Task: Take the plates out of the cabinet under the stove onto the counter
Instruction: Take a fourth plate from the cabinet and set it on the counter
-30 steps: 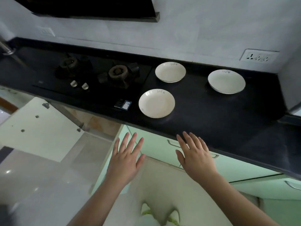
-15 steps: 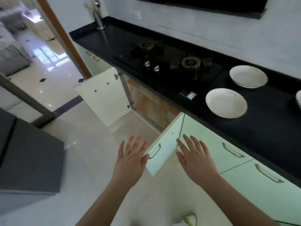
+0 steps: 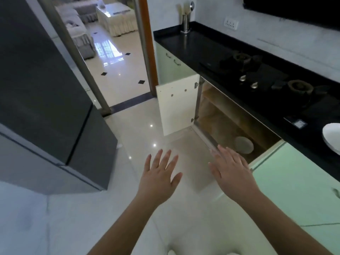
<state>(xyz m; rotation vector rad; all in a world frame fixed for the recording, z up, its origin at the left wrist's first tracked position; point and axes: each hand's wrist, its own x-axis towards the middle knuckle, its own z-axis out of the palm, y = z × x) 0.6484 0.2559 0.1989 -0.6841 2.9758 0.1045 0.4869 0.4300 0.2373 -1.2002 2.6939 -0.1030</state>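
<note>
The cabinet under the stove stands open, and a pale round plate lies on its floor near the front right. At the right edge, a white plate sits on the black counter, only partly in frame. My left hand hovers over the floor with straight, spread fingers and holds nothing. My right hand is flat and empty too, just in front of the cabinet opening, its fingertips close to the plate inside.
The cabinet's left door swings out over the floor; the green right door is open beside my right hand. A gas stove sits on the counter. A dark fridge stands at left, and a doorway opens beyond it.
My view has swung left and down from the counter with its plates to the open cabinet. Both hands stayed flat and empty and now hang in front of the cabinet opening.
</note>
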